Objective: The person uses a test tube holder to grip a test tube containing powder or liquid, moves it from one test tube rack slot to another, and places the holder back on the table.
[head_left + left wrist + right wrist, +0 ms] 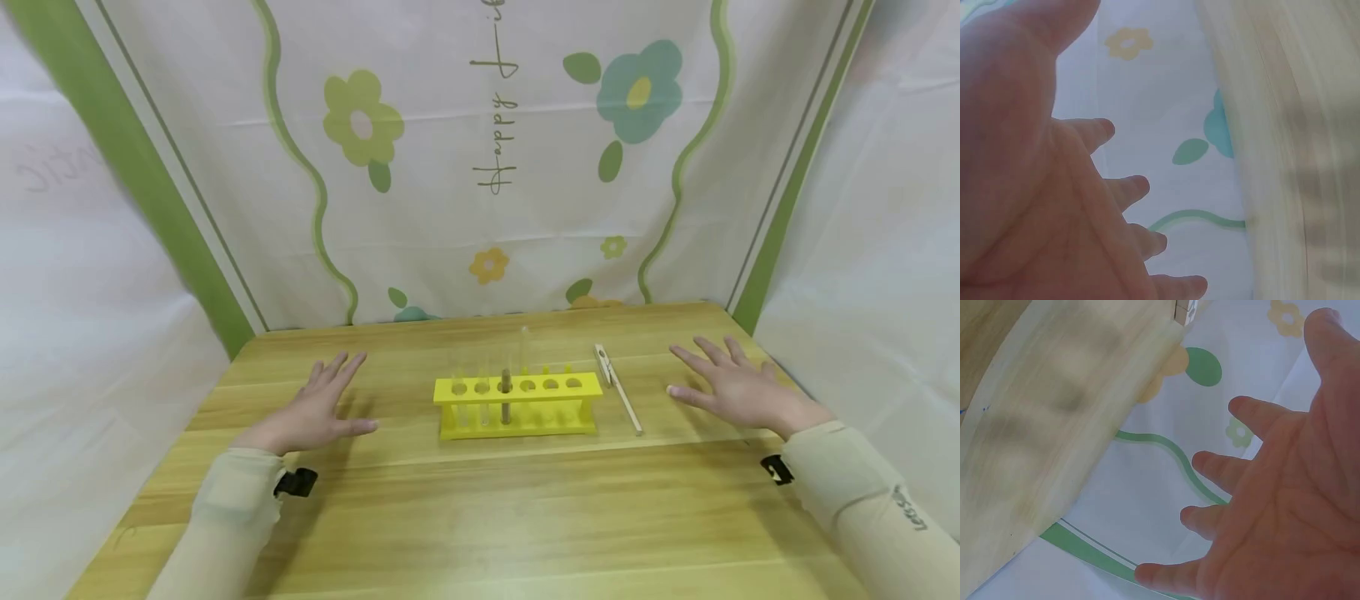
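My pale sleeves (217, 525) come in from the bottom left and bottom right corners of the head view, a black strap (298, 482) showing at each wrist. Between them the bare wooden grain of the tabletop (510, 508) fills the lower middle.

At centre left, my left hand (311, 412) is held over the wood, fingers straight and thumb apart, holding nothing. At centre right, my right hand (738, 393) is likewise spread and holds nothing.

The yellow rack (540, 397) stands just below the middle of the frame, well apart from both hands. Two clear tubes (483, 412) stand in its leftmost holes and a dark-looking tube (506, 412) in the third; another clear tube (524, 343) rises upright at the back. Right of the rack, nearest my right hand, the wooden clamp (621, 393) lies slanted.

Farthest off, across the upper frame, hangs a white cloth (427, 200) printed with flowers.
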A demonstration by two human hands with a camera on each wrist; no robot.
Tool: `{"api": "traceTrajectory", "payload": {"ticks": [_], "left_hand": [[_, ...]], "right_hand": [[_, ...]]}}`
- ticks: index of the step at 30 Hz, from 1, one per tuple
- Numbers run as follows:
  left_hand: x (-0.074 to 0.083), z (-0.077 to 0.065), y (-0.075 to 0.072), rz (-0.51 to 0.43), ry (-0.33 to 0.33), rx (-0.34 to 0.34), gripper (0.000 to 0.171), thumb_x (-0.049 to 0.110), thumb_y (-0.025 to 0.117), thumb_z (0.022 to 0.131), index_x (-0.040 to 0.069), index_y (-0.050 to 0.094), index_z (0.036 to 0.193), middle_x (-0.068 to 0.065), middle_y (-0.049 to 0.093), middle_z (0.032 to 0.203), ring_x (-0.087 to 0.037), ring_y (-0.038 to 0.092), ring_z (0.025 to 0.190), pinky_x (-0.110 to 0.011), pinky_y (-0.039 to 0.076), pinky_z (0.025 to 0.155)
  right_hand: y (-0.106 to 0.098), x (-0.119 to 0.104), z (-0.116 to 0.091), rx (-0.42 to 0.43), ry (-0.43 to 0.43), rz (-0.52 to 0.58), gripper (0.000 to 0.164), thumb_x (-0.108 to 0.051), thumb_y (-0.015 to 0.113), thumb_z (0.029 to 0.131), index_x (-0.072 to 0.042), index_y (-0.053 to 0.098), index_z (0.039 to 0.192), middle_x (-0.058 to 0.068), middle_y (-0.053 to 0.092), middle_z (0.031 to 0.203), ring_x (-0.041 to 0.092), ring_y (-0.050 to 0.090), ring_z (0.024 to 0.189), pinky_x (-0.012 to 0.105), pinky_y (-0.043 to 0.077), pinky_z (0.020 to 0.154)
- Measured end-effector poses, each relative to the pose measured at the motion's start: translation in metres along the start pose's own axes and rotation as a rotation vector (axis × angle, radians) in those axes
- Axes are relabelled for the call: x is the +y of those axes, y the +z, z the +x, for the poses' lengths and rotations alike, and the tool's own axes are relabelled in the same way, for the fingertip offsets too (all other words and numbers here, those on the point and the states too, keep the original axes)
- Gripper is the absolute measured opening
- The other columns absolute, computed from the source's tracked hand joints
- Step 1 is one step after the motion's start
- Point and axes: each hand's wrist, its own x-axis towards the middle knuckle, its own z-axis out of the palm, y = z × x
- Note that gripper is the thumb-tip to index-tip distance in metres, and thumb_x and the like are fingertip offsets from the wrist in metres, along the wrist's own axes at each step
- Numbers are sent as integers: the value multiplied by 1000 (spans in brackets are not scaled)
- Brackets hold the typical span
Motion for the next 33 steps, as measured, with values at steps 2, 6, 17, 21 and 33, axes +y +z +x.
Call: {"api": "traceTrajectory", "payload": {"ticks": [2, 6, 17, 21, 33], "left_hand": [[0, 1, 1, -7, -4, -7, 108, 62, 67, 86, 23, -1, 160, -24, -9, 162, -55, -15, 140, -78, 2, 100], [3, 8, 2, -92, 25, 19, 101, 60, 62, 91, 22, 0, 160, -20, -2, 163, -50, -5, 144, -75, 9, 104], [46, 29, 23, -680, 84, 130, 57, 48, 41, 105, 20, 30, 154, -10, 40, 151, -34, 37, 138, -57, 34, 107], [65, 34, 35, -811, 2, 191, 55, 44, 42, 106, 14, 36, 151, -15, 45, 146, -34, 42, 133, -54, 38, 105], [90, 58, 75, -890, -96, 314, 37, 23, 47, 107, 6, 51, 140, -17, 55, 132, -30, 52, 119, -50, 47, 95]], "right_hand": [[0, 0, 0, -1, -2, -3, 83, -66, 44, 97, -20, 17, 160, 30, 7, 159, 65, -4, 136, 88, 1, 84], [1, -2, 1, 49, -30, -60, 82, -64, 47, 97, -11, 27, 156, 33, 21, 155, 65, 11, 134, 84, 14, 91], [1, -7, 6, 148, -56, -35, 67, -53, 51, 100, 1, 53, 139, 30, 55, 132, 52, 52, 117, 66, 40, 93], [1, -12, 9, 160, -40, -26, 61, -50, 55, 100, 0, 58, 135, 26, 64, 121, 46, 62, 104, 61, 48, 82], [9, -23, 17, 169, -56, 23, 43, -32, 61, 99, 0, 63, 129, 19, 70, 110, 38, 67, 93, 56, 51, 79]]}}
